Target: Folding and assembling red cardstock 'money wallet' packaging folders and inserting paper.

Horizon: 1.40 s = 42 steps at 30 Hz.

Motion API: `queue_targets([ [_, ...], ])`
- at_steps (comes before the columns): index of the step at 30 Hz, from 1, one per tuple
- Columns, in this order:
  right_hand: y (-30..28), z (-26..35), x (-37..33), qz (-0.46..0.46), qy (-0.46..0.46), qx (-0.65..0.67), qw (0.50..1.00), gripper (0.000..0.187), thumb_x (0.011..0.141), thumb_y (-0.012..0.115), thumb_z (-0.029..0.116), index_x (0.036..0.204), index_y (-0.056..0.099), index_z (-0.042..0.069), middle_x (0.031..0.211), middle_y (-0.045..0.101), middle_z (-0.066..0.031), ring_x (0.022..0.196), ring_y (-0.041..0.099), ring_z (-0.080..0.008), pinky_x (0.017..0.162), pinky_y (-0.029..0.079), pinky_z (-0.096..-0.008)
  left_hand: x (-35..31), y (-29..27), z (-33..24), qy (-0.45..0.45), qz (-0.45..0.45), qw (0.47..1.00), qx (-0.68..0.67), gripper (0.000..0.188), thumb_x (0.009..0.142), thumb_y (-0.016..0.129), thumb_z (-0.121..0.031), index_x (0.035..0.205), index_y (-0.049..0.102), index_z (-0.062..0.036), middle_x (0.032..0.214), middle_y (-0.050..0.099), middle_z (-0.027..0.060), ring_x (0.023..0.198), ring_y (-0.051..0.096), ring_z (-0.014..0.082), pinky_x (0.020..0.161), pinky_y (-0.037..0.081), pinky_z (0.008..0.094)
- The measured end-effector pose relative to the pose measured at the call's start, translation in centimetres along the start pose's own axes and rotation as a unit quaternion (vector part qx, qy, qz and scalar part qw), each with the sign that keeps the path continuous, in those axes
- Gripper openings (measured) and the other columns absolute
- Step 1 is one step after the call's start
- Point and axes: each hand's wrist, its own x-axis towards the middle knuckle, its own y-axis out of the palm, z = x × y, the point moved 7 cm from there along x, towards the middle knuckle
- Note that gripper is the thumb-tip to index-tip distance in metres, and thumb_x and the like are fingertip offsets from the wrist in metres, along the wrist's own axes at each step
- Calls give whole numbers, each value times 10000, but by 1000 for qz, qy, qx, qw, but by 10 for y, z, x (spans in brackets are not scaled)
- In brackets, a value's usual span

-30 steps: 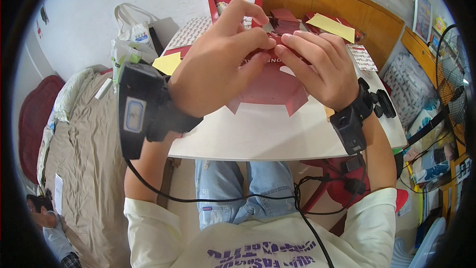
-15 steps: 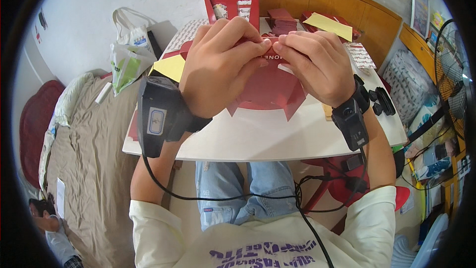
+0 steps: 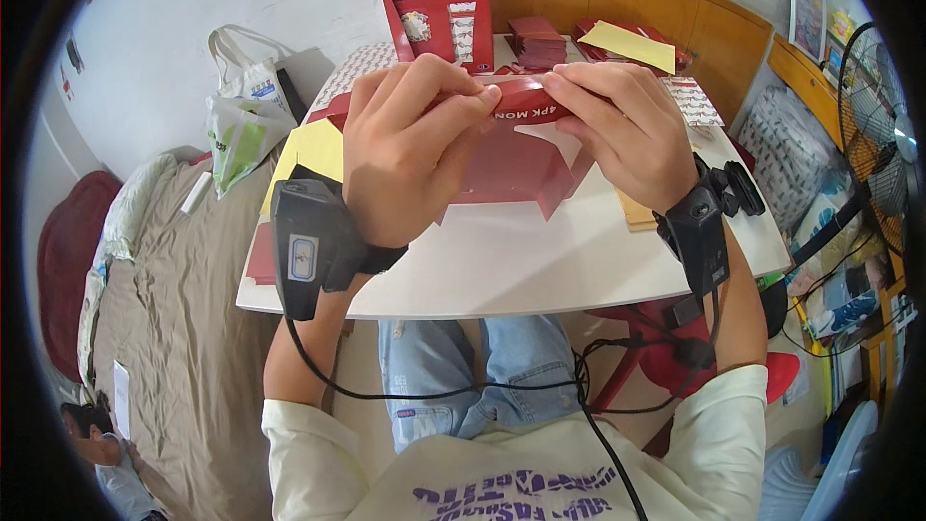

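From my remote view, the left hand (image 3: 410, 150) and right hand (image 3: 622, 130) cover most of the red cardboard sleeve (image 3: 516, 150) — its upper fold is hidden behind the knuckles, and I cannot make out how the panels join there. Both hands are closed in a pinch on the sleeve's top edge, fingertips nearly meeting at upper centre of the frame. The sleeve sits raised above the white table (image 3: 521, 260), mid-frame. A red display box (image 3: 436, 2) stands upright at top centre — well apart.
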Motion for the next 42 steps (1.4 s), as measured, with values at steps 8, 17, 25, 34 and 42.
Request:
queue_targets([
  [8,9,0,-4,44,-16,12,999,392,729,742,81,1115,671,77,1110,588,-34,974,577,-210,807,521,-316,-4,13,0,64,28,996,50,377,674,697,-27,1039,659,-114,1056,619,18,902,604,184,734,402,329],
  [17,-3,1,13,-20,-47,9,999,353,737,748,125,1078,685,57,1080,612,-36,973,594,-217,789,525,-324,14,11,-9,96,15,993,72,359,702,753,-83,1046,654,-60,1063,635,81,917,608,249,794,431,339],
  [25,-6,5,18,-47,-96,-60,992,366,723,762,173,1056,680,47,1056,644,-40,974,614,-209,780,508,-308,22,3,-5,60,17,998,27,290,714,756,-91,988,665,-67,1027,653,66,897,618,235,787,440,333],
  [34,0,6,17,-39,-76,-4,996,312,738,760,159,1015,677,40,1015,640,-46,932,611,-215,780,499,-320,19,3,-5,48,24,998,37,181,724,752,-82,885,669,-72,963,671,27,883,630,205,790,425,330],
  [42,-5,-8,12,-46,10,93,995,331,723,759,90,1040,667,68,1010,621,-49,912,594,-254,787,492,-342,15,3,-1,28,19,999,4,194,708,744,-15,875,658,-61,941,647,23,865,607,211,768,417,325],
])
